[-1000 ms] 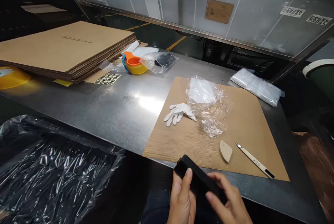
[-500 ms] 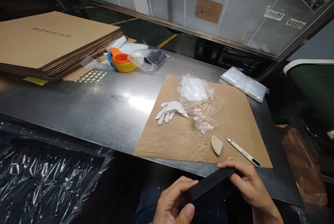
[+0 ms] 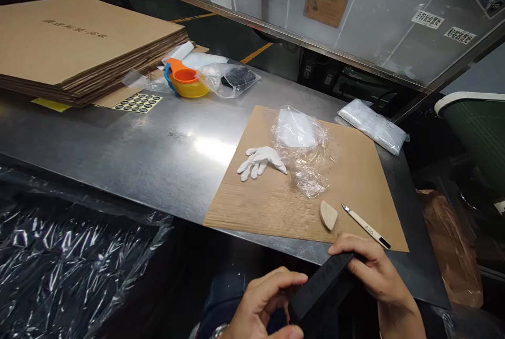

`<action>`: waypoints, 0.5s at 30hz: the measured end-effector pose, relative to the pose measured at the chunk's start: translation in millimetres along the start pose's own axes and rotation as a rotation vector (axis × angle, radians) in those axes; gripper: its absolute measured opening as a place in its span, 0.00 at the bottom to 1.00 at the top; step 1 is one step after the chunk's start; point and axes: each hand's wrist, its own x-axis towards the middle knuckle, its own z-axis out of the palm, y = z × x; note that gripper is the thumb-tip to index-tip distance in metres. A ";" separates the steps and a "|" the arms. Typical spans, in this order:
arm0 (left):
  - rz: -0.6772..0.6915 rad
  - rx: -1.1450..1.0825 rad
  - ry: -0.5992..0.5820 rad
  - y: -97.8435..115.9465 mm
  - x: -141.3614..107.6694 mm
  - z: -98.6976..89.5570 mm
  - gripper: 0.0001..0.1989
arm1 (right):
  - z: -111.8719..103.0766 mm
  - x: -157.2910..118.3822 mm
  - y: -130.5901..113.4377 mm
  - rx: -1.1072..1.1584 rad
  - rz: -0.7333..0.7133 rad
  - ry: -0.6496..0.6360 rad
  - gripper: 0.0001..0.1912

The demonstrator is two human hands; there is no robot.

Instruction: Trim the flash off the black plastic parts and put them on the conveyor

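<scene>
Both my hands hold a black rectangular block-like object just off the table's front edge. My left hand grips its near left end, and my right hand is wrapped round its far right end. Faint raised or printed marks show on the upper face; the underside is hidden. On the cardboard sheet beyond lie a beige wedge-shaped pad, a craft knife marked A26 and a white glove. The knife lies closest to my right hand.
Crumpled clear plastic wrap covers part of the sheet. A flat plastic packet lies at the back right. Nested orange and yellow cups, a bagged black item, stickers and stacked cardboard stand on the metal table leftward.
The black object has tilted more steeply, its left end lower and nearer me, and its marked face shows more. My left hand has shifted slightly right and down. The view has turned a little.
</scene>
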 end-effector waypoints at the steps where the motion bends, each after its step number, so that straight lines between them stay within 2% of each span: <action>1: -0.001 0.036 -0.038 0.6 0.6 -2.3 0.17 | 0.0 0.1 0.4 0.003 -0.001 -0.007 0.10; 5: -0.005 0.068 -0.085 -1.4 1.9 -8.7 0.16 | 0.0 1.8 2.0 0.031 -0.009 -0.027 0.10; 15: -0.008 0.054 -0.084 -9.3 -2.9 -11.6 0.13 | -0.8 3.3 4.6 0.079 -0.052 -0.048 0.11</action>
